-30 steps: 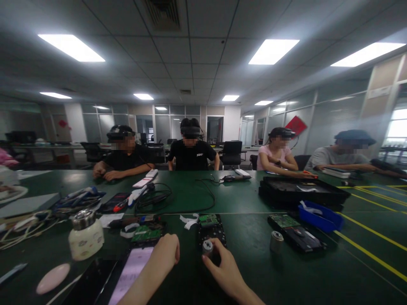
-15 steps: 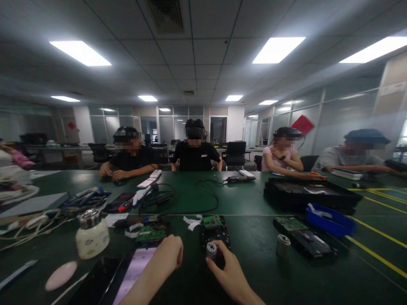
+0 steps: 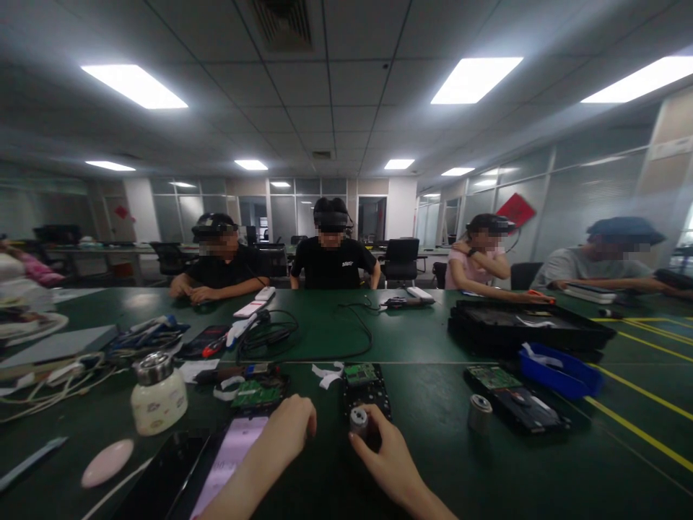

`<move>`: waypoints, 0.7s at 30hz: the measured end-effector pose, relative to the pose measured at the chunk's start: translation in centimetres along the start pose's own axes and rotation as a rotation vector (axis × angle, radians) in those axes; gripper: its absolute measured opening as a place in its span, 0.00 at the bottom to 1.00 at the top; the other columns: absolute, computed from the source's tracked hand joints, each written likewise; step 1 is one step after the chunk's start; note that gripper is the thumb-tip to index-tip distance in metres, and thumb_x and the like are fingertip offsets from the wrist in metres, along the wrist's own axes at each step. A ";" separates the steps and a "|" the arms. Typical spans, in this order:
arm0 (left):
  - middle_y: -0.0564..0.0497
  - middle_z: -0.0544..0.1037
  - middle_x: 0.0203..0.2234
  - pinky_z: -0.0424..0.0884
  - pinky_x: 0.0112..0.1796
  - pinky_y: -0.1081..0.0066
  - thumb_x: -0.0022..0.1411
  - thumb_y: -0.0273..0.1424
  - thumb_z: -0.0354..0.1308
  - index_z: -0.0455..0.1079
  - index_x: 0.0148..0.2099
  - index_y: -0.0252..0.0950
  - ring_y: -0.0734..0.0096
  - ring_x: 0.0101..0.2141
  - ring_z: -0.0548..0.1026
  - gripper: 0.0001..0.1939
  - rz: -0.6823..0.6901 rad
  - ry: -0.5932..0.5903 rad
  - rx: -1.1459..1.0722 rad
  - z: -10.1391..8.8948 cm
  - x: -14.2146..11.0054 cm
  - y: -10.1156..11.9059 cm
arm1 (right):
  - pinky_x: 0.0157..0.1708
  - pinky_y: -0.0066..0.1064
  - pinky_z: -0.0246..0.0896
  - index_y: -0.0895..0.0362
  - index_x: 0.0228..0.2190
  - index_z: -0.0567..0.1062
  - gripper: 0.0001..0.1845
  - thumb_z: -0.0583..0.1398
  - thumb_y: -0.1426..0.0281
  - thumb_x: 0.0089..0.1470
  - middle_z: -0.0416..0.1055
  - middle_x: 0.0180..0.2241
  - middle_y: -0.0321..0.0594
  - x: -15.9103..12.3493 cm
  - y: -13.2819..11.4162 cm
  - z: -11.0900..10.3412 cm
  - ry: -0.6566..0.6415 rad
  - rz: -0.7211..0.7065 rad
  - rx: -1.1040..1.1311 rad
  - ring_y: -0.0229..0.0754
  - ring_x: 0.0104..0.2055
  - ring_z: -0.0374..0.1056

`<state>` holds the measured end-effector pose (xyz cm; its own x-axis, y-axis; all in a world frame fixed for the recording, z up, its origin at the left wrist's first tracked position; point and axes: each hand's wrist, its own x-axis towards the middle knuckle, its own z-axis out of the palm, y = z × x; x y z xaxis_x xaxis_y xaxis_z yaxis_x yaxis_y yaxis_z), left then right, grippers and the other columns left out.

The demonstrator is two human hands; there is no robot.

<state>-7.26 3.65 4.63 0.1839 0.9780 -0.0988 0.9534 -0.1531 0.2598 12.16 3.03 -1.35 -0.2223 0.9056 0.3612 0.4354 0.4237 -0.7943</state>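
My right hand (image 3: 387, 448) has its thumb and fingers around a small metal cylinder (image 3: 358, 420) with holes in its top. The cylinder stands upright at the near end of a black device with a green circuit board (image 3: 362, 373). To the left, my left hand (image 3: 295, 422) is closed with its fingers curled down; what they hold, if anything, is hidden. Beyond that hand lies another green circuit board (image 3: 257, 392) with a white ribbon strip (image 3: 227, 386). Under my left forearm is a phone with a lit screen (image 3: 230, 462).
A second metal cylinder (image 3: 480, 413) and another board-topped device (image 3: 520, 401) lie right, near a blue tray (image 3: 560, 372) and a large black tray (image 3: 530, 328). A patterned bottle (image 3: 159, 397) and pink oval object (image 3: 107, 462) are left. Several people sit across the green table (image 3: 427, 383).
The whole view has shifted slightly. My hands keep nearly the same poses, with the right still around the cylinder. Across the table at right, a person's raised hand has moved up to the shoulder.
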 end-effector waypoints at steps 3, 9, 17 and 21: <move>0.48 0.80 0.27 0.67 0.37 0.74 0.43 0.13 0.52 0.76 0.34 0.36 0.66 0.35 0.77 0.19 0.017 0.007 0.008 0.1 0.0 -0.1 | 0.38 0.30 0.59 0.54 0.39 0.69 0.12 0.56 0.68 0.50 0.72 0.35 0.36 -0.1 0.0 0.0 -0.001 -0.006 0.007 0.42 0.37 0.68; 0.49 0.80 0.26 0.67 0.35 0.75 0.44 0.13 0.52 0.76 0.32 0.37 0.67 0.32 0.77 0.18 0.071 -0.008 0.025 0.0 -0.1 0.0 | 0.40 0.31 0.59 0.54 0.39 0.69 0.12 0.57 0.69 0.49 0.72 0.36 0.37 0.0 0.0 0.0 0.011 -0.009 0.009 0.43 0.39 0.67; 0.50 0.78 0.26 0.65 0.34 0.75 0.43 0.11 0.49 0.75 0.33 0.38 0.68 0.34 0.75 0.22 0.129 0.007 0.029 0.4 -0.1 -0.1 | 0.40 0.30 0.59 0.55 0.39 0.68 0.12 0.57 0.69 0.49 0.72 0.36 0.37 -0.1 0.1 0.1 0.011 -0.017 0.006 0.42 0.39 0.68; 0.49 0.77 0.30 0.63 0.34 0.74 0.42 0.10 0.48 0.74 0.36 0.39 0.66 0.37 0.73 0.25 0.134 0.039 0.019 1.0 -0.1 0.1 | 0.39 0.30 0.59 0.55 0.39 0.68 0.12 0.57 0.70 0.49 0.72 0.36 0.36 -0.1 0.1 0.2 0.020 -0.024 0.003 0.42 0.38 0.67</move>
<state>-6.98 3.36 3.71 0.3012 0.9532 -0.0272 0.9252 -0.2852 0.2503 12.07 2.96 -1.58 -0.2151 0.8956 0.3894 0.4277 0.4449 -0.7869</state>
